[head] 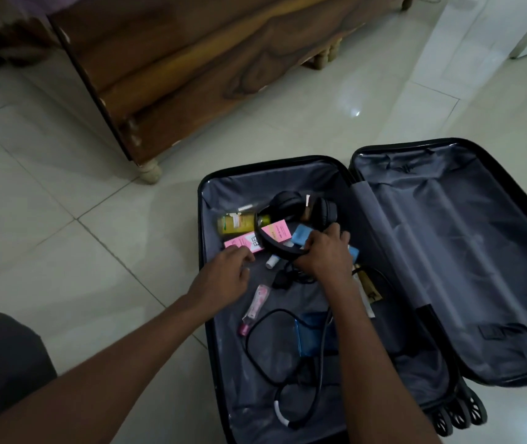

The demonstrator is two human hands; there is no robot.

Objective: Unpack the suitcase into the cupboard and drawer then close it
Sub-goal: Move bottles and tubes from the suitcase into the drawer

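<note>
a grey-clad knee (3,354) fills the near left corner, and both bare forearms reach forward from the bottom edge over the pale tiled floor (63,219). the suitcase (512,384) lies open flat on that floor, its wheels at the near right; the right half shows only grey lining and straps, with free floor on its left and far sides.

in the near part of the left half a black cable (255,347) loops beside a blue flat pouch (308,334), and a pink tube (255,306) lies tilted just past it. a small white-capped bottle (271,261) sits between the hands.

the left hand (223,277) hovers low over the suitcase's left edge, fingers loosely curled and grasping nothing, fingertips just beside a pink box (246,243) that reads "bb"; its other print is too small to read. the right hand (326,254) is palm down, its fingers wrapped around the band of the black headphones (300,208), whose ear cups lie toward the far end. a light blue packet (300,236) lies under the band, touching that hand. a yellow-green bottle (239,223) lies on its side beyond the pink box, label blurred.

farther off, a wooden bed frame (191,75) on turned feet stands well apart from the case, with open floor between them.
</note>
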